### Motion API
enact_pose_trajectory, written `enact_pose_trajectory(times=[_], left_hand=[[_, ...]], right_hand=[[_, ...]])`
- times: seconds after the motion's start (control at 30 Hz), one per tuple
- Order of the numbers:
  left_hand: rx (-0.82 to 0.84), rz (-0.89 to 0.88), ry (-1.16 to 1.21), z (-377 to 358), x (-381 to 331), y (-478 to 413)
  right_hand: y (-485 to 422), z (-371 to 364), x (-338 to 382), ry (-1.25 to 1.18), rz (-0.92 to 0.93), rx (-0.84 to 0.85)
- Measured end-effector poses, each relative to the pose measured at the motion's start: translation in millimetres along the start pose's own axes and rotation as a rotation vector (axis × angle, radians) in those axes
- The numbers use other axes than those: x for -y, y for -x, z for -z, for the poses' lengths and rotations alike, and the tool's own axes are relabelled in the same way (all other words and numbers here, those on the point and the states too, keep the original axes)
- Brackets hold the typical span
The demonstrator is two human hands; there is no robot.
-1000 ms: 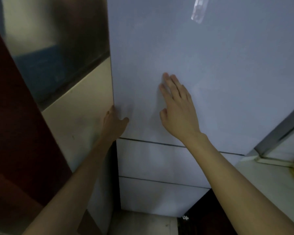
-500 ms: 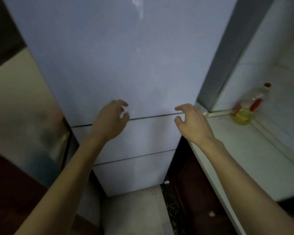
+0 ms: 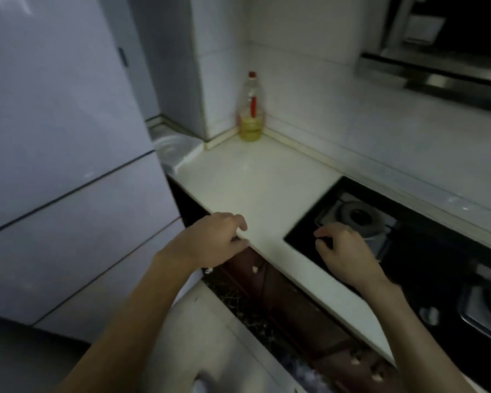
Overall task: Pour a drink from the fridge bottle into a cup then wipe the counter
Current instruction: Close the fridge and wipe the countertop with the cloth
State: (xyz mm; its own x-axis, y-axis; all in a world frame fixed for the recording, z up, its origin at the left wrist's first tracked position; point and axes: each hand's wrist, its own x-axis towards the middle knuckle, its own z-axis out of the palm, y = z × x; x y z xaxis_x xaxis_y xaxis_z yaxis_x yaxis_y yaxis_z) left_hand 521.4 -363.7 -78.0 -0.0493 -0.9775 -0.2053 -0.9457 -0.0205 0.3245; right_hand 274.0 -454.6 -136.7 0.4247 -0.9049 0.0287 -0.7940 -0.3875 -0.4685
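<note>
Two bare forearms reach up from the bottom of the frame. The left hand [image 3: 210,241], just below centre, is loosely open with fingers curled downward and holds nothing; its fingertips sit at the front edge of the pale counter [image 3: 255,177], though the blur makes it hard to tell whether they touch it. The right hand [image 3: 345,251], right of centre, is also empty and half-open, fingers bent, over the near corner of the black stove [image 3: 425,251]; whether it rests on the glass or hangs just above it cannot be told. Beyond the right hand lies a round burner [image 3: 359,217]. The counter runs from the lower right up toward the centre, bare across its middle. In the upper centre, where two white tiled walls meet, a clear bottle [image 3: 251,109] stands upright at the back corner of the counter, its long axis vertical and its red cap pointing up, with yellow liquid filling only its lower part. The fridge [image 3: 54,151] fills the left side of the frame, all its doors closed, dark seams slanting across it. No cup or cloth can be made out. A range hood [image 3: 437,72] is cut off at the upper right, a second burner at the right edge, and everything is dim and soft with motion blur.
</note>
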Motion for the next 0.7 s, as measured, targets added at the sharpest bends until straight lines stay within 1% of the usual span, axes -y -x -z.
enact_pose_trajectory(times=[0.17,0.3,0.4,0.53,0.7], left_hand=[[0.078,-0.206,-0.050,-37,-89,-41],[0.197,-0.366,-0.110,-63,-156,-65],[0.283,-0.474,-0.158,-82,-202,-84],[0.356,-0.621,-0.210,-101,-251,-107],[0.429,-0.813,-0.250,-136,-311,-132]], right_hand=[[70,34,-77,0.020,-0.177,-0.061],[122,60,-123,0.044,-0.325,-0.133],[159,74,-151,0.076,-0.466,-0.168],[195,84,-175,0.103,-0.634,-0.198],[252,92,-195,0.058,-0.891,-0.205]])
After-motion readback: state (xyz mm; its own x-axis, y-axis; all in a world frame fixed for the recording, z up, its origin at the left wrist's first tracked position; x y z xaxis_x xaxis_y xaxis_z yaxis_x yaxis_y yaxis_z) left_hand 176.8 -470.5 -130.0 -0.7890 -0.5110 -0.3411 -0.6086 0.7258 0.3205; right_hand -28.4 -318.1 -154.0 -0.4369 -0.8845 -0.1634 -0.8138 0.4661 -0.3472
